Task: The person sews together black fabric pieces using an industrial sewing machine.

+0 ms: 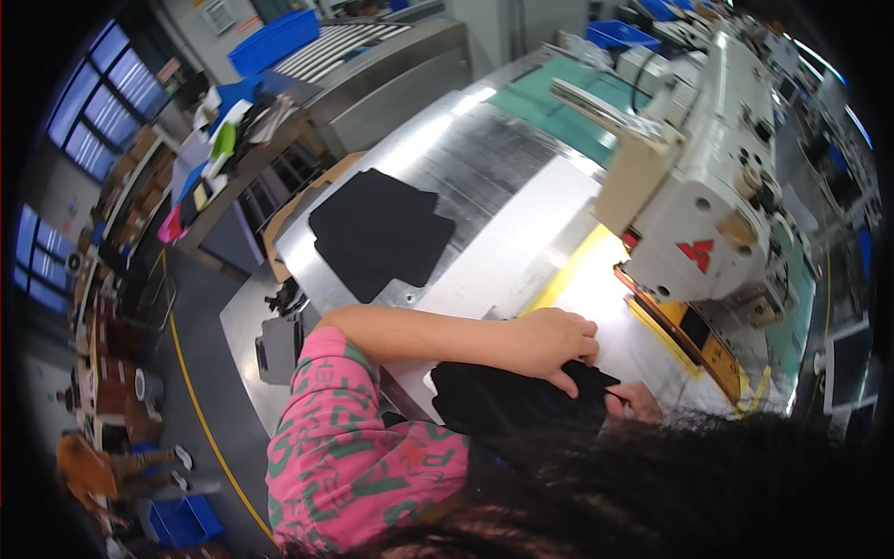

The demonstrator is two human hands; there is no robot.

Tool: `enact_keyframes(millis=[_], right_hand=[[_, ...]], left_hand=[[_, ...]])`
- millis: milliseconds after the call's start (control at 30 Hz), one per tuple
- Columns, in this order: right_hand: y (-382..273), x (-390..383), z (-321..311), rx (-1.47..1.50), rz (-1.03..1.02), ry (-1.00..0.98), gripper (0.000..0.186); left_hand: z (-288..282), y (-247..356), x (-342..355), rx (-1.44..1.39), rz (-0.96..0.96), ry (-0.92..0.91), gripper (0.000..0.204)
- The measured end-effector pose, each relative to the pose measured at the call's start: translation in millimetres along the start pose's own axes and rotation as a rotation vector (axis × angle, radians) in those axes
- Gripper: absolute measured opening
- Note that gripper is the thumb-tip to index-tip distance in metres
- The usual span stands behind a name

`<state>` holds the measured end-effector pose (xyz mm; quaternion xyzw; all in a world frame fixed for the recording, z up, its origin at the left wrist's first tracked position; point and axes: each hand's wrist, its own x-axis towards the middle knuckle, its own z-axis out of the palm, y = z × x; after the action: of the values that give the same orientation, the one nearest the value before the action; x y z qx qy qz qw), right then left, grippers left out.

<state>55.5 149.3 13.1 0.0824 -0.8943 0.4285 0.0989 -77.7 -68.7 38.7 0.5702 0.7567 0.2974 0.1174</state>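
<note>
A black fabric piece [521, 399] lies in front of me at the near edge of the sewing table. My left hand [551, 347] reaches over it from the left, thumb on top and fingers curled at its far right edge, gripping it. At the fabric's right corner, my right hand [635, 401] is closed on the same piece; dark hair covers part of that hand and its forearm. Beyond my left forearm, a stack of flat black fabric pieces [380, 231] rests on the metal tabletop [484, 158].
A large white industrial sewing machine [712, 186] stands to the right, its lamp lighting the white work surface [596, 289]. An orange-yellow plate [698, 349] sits below its head. Farther back are a green mat [563, 98] and a blue bin [275, 42]. Another person [102, 470] is at far left.
</note>
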Motion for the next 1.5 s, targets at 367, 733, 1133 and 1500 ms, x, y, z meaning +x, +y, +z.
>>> enact_keyframes(millis=[367, 733, 1133, 1500], right_hand=[[20.4, 37.3, -29.8, -0.455, -0.2, 0.057, 0.011], [44.4, 78.9, -34.2, -0.295, 0.159, 0.1, 0.014], [45.9, 88.5, -50.3, -0.222, 0.223, -0.031, 0.014], [48.6, 92.0, -41.9, -0.232, 0.202, 0.024, 0.015]], left_hand=[[21.3, -33.2, 40.6, 0.07, 0.012, 0.149, 0.02], [25.8, -30.8, 36.1, 0.26, 0.198, 0.293, 0.026], [32.5, -22.3, 36.5, 0.411, 0.014, 0.177, 0.051], [31.7, -25.5, 39.6, 0.393, -0.005, 0.197, 0.054]])
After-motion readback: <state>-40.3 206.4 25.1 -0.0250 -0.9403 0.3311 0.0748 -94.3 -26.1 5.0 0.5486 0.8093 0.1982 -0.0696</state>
